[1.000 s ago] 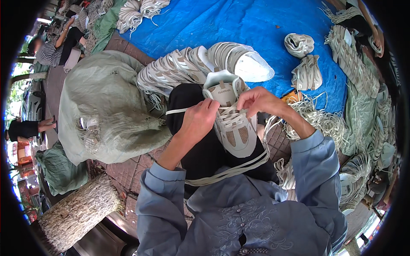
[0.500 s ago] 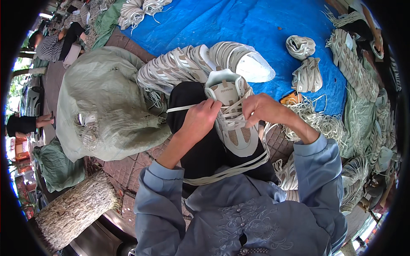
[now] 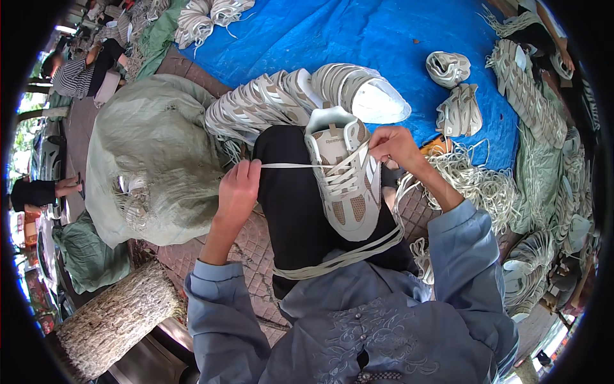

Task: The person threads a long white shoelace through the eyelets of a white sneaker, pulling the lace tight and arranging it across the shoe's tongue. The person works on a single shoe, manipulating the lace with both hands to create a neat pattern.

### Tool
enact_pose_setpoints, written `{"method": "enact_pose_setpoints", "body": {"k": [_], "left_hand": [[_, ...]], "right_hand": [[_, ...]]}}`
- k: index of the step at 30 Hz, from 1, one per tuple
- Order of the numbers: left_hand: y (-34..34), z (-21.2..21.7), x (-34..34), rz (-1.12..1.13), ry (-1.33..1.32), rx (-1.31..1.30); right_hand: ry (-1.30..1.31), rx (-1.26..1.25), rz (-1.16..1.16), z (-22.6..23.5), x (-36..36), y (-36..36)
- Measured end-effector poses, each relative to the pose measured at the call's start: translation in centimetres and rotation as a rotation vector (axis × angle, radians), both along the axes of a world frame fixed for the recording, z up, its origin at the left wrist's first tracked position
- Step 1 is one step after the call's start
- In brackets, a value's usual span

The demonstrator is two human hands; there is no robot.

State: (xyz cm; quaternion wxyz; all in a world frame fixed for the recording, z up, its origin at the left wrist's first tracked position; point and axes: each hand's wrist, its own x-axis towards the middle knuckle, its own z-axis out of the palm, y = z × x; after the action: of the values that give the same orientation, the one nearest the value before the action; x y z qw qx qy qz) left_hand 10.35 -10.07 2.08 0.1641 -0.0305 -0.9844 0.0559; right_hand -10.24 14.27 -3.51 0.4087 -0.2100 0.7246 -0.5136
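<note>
A white and tan sneaker (image 3: 354,217) rests on my black-trousered lap, its opening facing away from me. Pale laces (image 3: 342,181) cross over its tongue. My left hand (image 3: 239,187) is closed on one lace end and holds it stretched taut out to the left of the sneaker. Close by the sneaker's upper right edge, my right hand (image 3: 391,144) pinches the lace at the eyelets. More loose laces (image 3: 339,261) lie in a bundle across my lap below the toe.
Rows of stacked sneakers (image 3: 262,102) stand beyond my knees, beside a blue tarp (image 3: 307,45). A big pale sack (image 3: 153,160) bulges at left. A tangled lace heap (image 3: 476,179) and more shoes (image 3: 459,109) lie at right. A seated person (image 3: 73,77) is far left.
My left hand has moved left and slightly down, drawing the lace out straight. My right hand has shifted up and right to the sneaker's eyelet edge.
</note>
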Motion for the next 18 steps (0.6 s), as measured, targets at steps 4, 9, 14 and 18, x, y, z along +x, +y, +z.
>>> {"method": "enact_pose_setpoints", "body": {"k": [4,9,14,18], "left_hand": [[0.7,-0.1,-0.4,0.099,0.039,-0.003],[2.6,1.7,-2.9,0.449,-0.016,0.455],[3.1,1.5,-4.3,0.177,0.179,2.242],[0.8,0.5,-4.0,0.034,0.448,2.683]], "right_hand": [[0.006,0.093,-0.143,-1.3,-0.9,1.6],[-0.357,-0.066,-0.200,-3.3,-2.3,0.6],[-0.535,-0.389,-0.325,-4.8,-3.0,0.2],[-0.477,-0.411,-0.330,-5.0,-3.8,1.4]]}}
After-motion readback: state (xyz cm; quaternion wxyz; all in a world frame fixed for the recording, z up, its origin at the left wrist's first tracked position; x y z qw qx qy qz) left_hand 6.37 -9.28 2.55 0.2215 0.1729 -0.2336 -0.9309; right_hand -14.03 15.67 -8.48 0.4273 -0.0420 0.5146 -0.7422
